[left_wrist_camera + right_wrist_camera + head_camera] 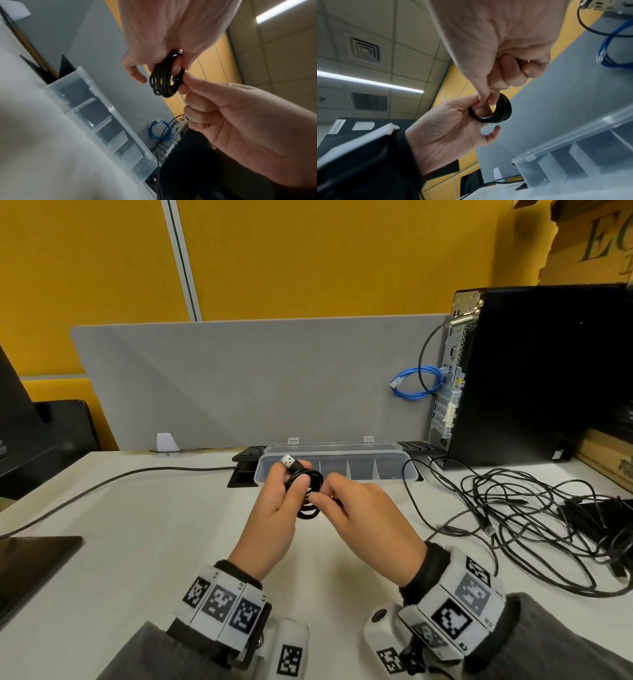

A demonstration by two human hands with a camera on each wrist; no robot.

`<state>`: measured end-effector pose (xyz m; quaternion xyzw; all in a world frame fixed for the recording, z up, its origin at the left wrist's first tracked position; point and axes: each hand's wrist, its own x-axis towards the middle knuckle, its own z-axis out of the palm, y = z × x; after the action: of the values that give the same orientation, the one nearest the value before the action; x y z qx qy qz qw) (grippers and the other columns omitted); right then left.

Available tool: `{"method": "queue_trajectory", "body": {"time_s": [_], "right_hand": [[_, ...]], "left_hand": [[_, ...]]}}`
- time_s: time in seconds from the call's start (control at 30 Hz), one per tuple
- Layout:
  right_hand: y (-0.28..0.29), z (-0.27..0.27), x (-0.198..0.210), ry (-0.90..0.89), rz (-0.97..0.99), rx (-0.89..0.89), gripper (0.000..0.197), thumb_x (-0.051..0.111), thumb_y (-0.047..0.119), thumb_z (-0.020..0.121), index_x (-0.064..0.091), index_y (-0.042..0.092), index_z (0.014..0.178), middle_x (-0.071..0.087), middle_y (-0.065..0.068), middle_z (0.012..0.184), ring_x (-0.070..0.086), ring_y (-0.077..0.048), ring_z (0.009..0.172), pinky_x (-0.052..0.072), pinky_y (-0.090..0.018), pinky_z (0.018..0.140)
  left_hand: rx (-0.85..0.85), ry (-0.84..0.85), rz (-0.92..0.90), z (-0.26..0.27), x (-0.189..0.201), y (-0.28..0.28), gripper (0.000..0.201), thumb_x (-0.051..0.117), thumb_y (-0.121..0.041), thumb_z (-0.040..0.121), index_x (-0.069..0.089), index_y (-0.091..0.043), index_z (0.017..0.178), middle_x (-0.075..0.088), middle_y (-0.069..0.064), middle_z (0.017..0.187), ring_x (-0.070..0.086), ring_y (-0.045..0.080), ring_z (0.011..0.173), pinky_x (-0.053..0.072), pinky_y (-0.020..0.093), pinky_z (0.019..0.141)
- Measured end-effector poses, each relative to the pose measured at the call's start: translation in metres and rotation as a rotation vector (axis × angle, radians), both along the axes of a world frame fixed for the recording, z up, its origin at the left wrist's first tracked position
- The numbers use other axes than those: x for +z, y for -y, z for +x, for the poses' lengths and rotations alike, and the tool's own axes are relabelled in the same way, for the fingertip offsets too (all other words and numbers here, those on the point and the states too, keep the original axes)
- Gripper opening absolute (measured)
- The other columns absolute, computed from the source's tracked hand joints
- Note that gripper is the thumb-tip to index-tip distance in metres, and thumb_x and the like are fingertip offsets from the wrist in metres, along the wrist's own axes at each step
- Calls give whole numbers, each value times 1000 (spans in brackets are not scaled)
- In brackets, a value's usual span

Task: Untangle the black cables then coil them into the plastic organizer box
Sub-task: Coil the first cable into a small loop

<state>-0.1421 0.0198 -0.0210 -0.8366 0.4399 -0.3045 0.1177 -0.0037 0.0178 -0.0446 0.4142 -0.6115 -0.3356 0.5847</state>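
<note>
Cables come first: one black cable, wound into a small coil [306, 494], hangs above the near-middle of the white desk [137, 542]. The left hand [274, 508] grips the coil with thumb and curled fingers, its silver plug [287, 462] sticking up. The right hand [359, 508] pinches the coil's right side, perhaps tucking in the loose end. Light and springy, the coil will likely unwind unless held across all its loops. Right of the hands sprawls the tangle of black cables [513, 508], limp and prone to snagging. Farther off lies the plastic organizer box [394, 474], open, dividers showing. A computer tower [531, 371] with a blue cable [416, 381] stands far right.
</note>
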Motion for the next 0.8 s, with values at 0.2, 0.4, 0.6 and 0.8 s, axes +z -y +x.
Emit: {"method": "queue_trajectory", "body": {"time_s": [0.2, 0.4, 0.6, 0.8], "right_hand": [[6, -16, 16, 161, 351, 191, 24, 47, 28, 96, 68, 16, 101, 67, 5, 83, 56, 2, 62, 40, -13, 59], [17, -45, 31, -57, -320, 107, 29, 40, 42, 93, 66, 33, 86, 47, 18, 85, 36, -4, 81, 25, -26, 71], [27, -29, 9, 347, -275, 150, 23, 50, 26, 92, 71, 18, 95, 44, 8, 77, 43, 1, 73, 34, -9, 69], [17, -14, 6, 791, 276, 198, 17, 53, 9, 92, 69, 13, 88, 68, -5, 82, 63, -10, 72, 53, -21, 67]], "left_hand": [[27, 159, -29, -1, 5, 0, 9, 43, -14, 96, 48, -19, 102, 58, -6, 91, 56, -8, 79, 44, 8, 72], [-343, -222, 161, 2, 18, -9, 32, 46, -24, 85, 52, -4, 109, 52, -12, 65, 42, 1, 54, 39, 12, 60], [-485, -500, 217, -7, 22, -19, 18, 55, -19, 87, 59, -10, 102, 52, -4, 68, 40, 5, 54, 42, 14, 60], [-372, -448, 202, -6, 18, -13, 23, 51, -24, 89, 58, -12, 107, 62, 16, 110, 57, 30, 104, 52, 34, 87]]}}
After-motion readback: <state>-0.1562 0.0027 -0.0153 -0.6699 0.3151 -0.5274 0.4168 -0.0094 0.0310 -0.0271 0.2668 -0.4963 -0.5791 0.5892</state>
